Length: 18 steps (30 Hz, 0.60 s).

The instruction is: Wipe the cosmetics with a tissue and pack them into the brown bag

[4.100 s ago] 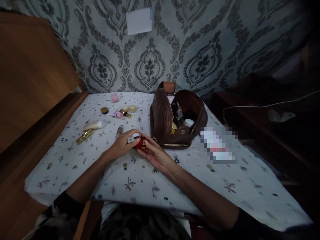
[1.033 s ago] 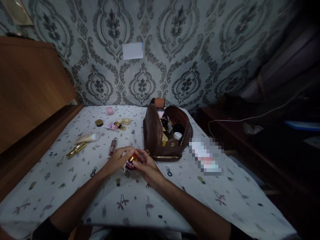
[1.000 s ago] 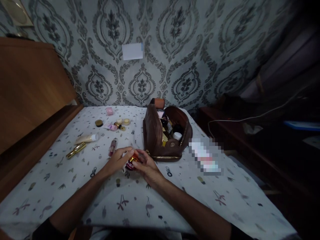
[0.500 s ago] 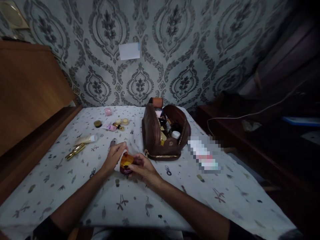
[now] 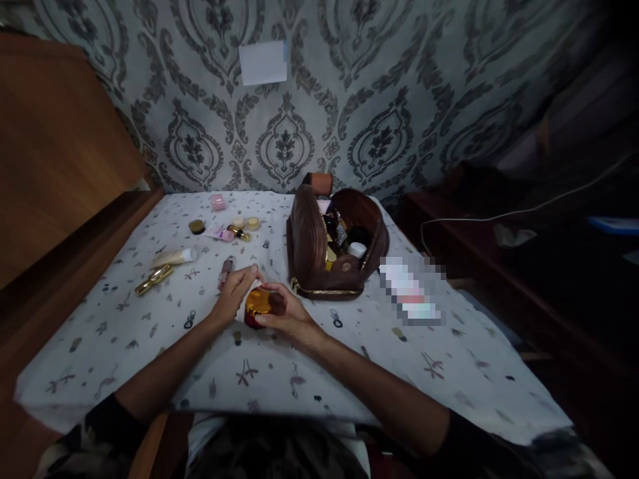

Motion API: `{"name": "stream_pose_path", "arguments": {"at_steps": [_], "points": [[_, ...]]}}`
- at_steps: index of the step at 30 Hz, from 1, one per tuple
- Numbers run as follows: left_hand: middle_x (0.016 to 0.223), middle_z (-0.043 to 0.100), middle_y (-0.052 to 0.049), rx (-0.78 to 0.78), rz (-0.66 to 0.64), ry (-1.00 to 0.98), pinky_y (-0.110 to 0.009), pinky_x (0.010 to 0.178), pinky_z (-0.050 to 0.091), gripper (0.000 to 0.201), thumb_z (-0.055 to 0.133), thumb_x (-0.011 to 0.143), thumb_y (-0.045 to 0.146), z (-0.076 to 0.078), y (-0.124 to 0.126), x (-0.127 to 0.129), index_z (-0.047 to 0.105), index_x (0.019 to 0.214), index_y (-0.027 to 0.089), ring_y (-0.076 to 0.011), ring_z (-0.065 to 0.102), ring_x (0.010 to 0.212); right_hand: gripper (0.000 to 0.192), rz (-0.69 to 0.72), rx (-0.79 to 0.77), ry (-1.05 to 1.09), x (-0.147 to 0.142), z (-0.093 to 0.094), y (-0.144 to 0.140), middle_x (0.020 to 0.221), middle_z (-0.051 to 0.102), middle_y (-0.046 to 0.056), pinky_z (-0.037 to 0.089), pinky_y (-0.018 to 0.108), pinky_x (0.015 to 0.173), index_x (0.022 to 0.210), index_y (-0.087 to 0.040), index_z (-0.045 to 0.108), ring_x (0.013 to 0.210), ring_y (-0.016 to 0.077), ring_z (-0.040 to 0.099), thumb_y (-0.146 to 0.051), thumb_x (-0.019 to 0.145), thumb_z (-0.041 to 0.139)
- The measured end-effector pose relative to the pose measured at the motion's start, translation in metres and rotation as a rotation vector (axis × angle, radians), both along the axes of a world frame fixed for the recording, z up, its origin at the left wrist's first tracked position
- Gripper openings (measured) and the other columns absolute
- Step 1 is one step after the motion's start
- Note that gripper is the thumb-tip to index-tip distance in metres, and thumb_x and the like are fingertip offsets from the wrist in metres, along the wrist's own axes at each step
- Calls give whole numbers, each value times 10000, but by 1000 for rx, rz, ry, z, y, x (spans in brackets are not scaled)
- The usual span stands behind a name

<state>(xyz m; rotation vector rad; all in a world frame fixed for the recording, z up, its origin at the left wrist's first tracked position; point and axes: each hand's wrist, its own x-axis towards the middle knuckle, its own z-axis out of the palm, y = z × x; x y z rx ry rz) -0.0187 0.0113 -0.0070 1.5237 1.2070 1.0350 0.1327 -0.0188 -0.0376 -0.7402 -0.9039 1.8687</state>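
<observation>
A slim gold tube [image 5: 154, 279] lies farthest left of the open brown leather pouch [image 5: 312, 249], on the white table [image 5: 124, 332] with its small printed figures, and a cream squeeze tube with a white cap [image 5: 174, 257] lies just beyond it. Farther back, still left of the pouch, sit a small dark round pot [image 5: 196, 226], a pink little box [image 5: 217, 201], a pink tube [image 5: 219, 233], a small gold-capped bottle [image 5: 241, 234] and two pale round pots [image 5: 246, 223]. Nearer the pouch, a thin pink lip-gloss tube [image 5: 226, 271] lies just beside the left hand [image 5: 234, 296]. That hand rests on the table in front of the pouch, its fingers curved and laid against the left side of a small red jar with a shiny gold lid [image 5: 257, 306], with a bit of white material under the fingertips. The jar stands on the table just in front of the pouch's lower left corner. The right hand [image 5: 287, 318] curls around the jar's right side, thumb and fingers pressed to it. The pouch gapes open, packed with small bottles and a white-capped pot [image 5: 357, 249].
</observation>
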Motion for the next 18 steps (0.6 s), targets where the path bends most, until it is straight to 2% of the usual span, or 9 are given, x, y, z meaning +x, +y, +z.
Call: {"name": "stream_pose_path", "arguments": {"at_steps": [4, 7, 9, 13, 18], "points": [[670, 613, -12, 15, -27, 13, -295, 624, 453, 592, 446, 845, 727, 1, 3, 0, 632, 724, 178, -174, 553, 660, 650, -16, 5, -6, 2, -1, 1, 1012, 668, -4, 507, 321, 878, 1056, -249, 568, 937, 174, 652, -262, 513, 924], [755, 674, -34, 6, -144, 2, -309, 756, 489, 597, 414, 879, 696, 2, 1, 2, 668, 783, 165, -183, 601, 739, 679, -61, 23, 48, 3, -2, 3, 1092, 659, 13, 496, 323, 919, 1114, -251, 560, 1013, 187, 637, -278, 536, 915], [772, 685, -45, -3, -183, -11, -300, 772, 487, 599, 403, 893, 678, 2, -1, 4, 677, 800, 154, -179, 611, 747, 702, -32, 65, 71, 2, -4, 3, 1147, 648, 28, 481, 330, 953, 1157, -249, 542, 1065, 195, 625, -278, 559, 908], [717, 646, -33, 23, -84, -17, -281, 697, 457, 598, 398, 895, 672, 4, -6, 6, 655, 749, 151, -169, 584, 712, 748, 80, 182, -5, 2, -10, 2, 1140, 631, 31, 483, 366, 960, 1234, -260, 472, 1034, 193, 642, -297, 615, 891], [660, 564, 3, 14, -11, -79, -256, 594, 398, 536, 462, 872, 665, 2, -3, 2, 595, 737, 164, -138, 503, 619, 790, 27, 355, -245, 8, -8, -1, 1198, 572, 59, 504, 379, 923, 1307, -271, 446, 1041, 207, 635, -397, 651, 868]]}}
